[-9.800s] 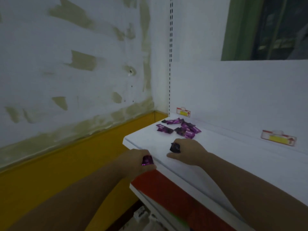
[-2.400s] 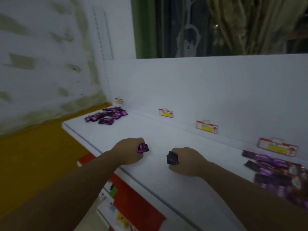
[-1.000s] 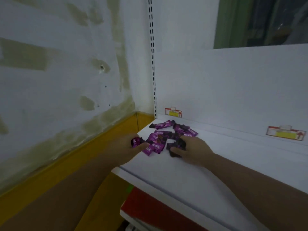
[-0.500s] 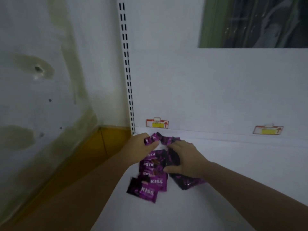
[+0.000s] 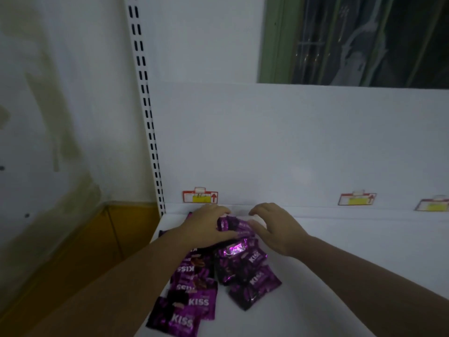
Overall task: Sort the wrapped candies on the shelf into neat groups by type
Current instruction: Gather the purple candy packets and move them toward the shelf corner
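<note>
- Took the left price tag [image 5: 200, 197] on the back panel as the reference point.
- Found the left hand [image 5: 206, 227] just below the tag, fingers and thumb curled round a purple candy [image 5: 229, 224].
- Found the candy pile [image 5: 252, 283] below and right of the tag, wrappers overlapping on the shelf [image 5: 340, 263].
- Found the right hand [image 5: 279, 231] right of the tag, fingers loosely spread, thumb touching the pile.
- Judged two risks: could push slick wrappers off the shelf by sweeping carelessly, and could mix similar types in dim light.
</note>
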